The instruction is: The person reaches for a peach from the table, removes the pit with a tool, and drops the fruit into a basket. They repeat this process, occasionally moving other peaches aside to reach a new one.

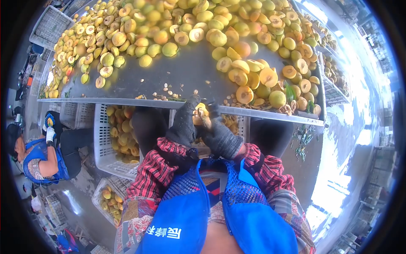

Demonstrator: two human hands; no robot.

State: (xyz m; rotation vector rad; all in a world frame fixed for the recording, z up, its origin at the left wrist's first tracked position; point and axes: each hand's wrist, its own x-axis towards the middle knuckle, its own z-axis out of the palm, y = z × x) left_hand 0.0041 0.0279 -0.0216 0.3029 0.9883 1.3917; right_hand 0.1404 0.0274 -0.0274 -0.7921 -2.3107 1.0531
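Both my hands wear dark grey gloves and meet just below the near edge of the metal table. My left hand is closed round a yellow fruit. From the other side my right hand is closed as well, its fingers against a small brownish piece at the fruit; whether that is a pit or part of a tool cannot be made out. Halved and whole yellow fruits are heaped across the table. Loose pits lie near its edge.
Under the table edge, a white crate holds fruit, with another fruit crate lower left. At the left sits a person in a blue apron. More crates stand upper left; leaves lie on the floor at right.
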